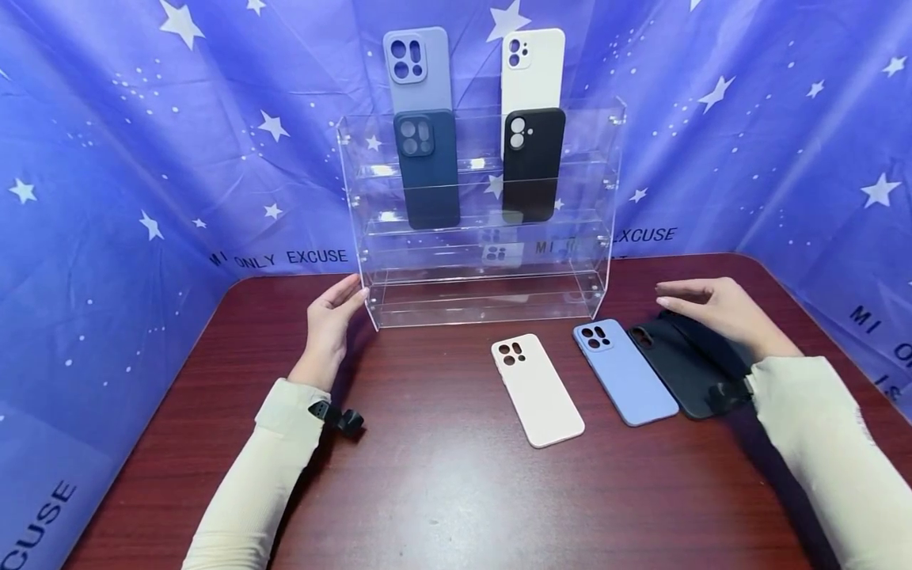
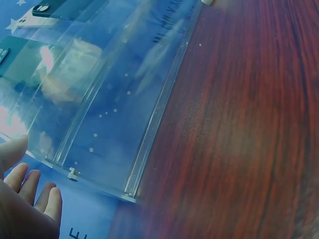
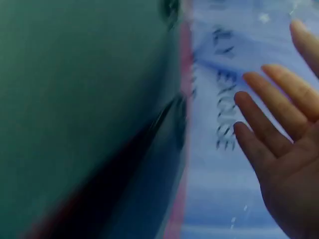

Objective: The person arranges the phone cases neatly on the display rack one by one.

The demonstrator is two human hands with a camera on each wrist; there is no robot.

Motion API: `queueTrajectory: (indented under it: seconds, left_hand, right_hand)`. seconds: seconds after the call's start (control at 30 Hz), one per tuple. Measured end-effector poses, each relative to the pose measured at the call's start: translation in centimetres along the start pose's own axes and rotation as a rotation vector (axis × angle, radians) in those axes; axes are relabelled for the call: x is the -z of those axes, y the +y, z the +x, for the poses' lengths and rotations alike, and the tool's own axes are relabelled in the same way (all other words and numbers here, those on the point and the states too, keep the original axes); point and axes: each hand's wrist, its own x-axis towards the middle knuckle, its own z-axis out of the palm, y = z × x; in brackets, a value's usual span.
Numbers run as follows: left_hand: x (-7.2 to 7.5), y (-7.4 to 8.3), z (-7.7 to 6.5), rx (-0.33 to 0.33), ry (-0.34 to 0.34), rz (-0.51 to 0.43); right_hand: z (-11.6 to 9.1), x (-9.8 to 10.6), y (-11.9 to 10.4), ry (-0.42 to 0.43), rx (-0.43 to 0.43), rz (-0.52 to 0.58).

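Beside the lower left edge of a clear acrylic tiered stand [image 1: 427,315] is my left hand [image 1: 328,321], its thumb tip close to the side panel. In the left wrist view its fingers are extended and apart; whether they touch the panel I cannot tell. My right hand [image 1: 723,310] hovers over a dark case [image 1: 720,344], fingers extended and holding nothing. A black phone case [image 1: 673,368] lies partly beside it. To its left are a light blue phone case [image 1: 627,372] and a cream phone case [image 1: 537,392], flat on the table.
On the stand's upper tiers lean a lavender-blue case [image 1: 420,91], a white case [image 1: 534,83], a navy case [image 1: 431,178] and a black case [image 1: 534,170]. A starry blue curtain [image 1: 271,182] surrounds the dark red wooden table [image 1: 427,491] at the back and sides.
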Motion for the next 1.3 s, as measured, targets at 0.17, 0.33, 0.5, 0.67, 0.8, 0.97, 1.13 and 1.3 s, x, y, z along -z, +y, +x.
queueTrajectory:
  seconds: [0.17, 0.33, 0.5, 0.67, 0.8, 0.97, 1.13, 1.3]
  left_hand:
    - [-0.1, -0.1, 0.0, 0.025, -0.002, 0.009]
    - [-0.2, -0.2, 0.0, 0.037, -0.005, -0.006]
    - [0.0, -0.3, 0.1, 0.031, -0.001, -0.030]
    - [0.0, -0.6, 0.1, 0.047, -0.037, 0.014]
    - [0.1, -0.6, 0.2, 0.042, -0.052, 0.052]
    - [0.1, -0.7, 0.2, 0.042, -0.039, 0.041]
    - [0.1, -0.6, 0.3, 0.040, -0.052, 0.043]
    - [0.1, -0.6, 0.3, 0.045, -0.059, 0.028]
  right_hand:
    - [-0.8, 1.0, 2.1, -0.065, 0.009, -0.006]
    - [-1.4, 2.2, 3.8, -0.117, 0.026, -0.086]
    - [-1.4, 2.6, 5.4, -0.222, 0.078, -0.120]
    - [-1.7, 2.3, 7.0, -0.241, 0.102, -0.093]
    - [-1.2, 2.1, 7.6, -0.248, 0.085, -0.035]
    - [-0.7, 2.0, 8.3, -0.282, 0.059, -0.012]
    - [-0.7, 1.8, 8.9, -0.322, 0.018, -0.012]
    - [-0.6, 1.7, 8.8, -0.375, -0.006, -0.020]
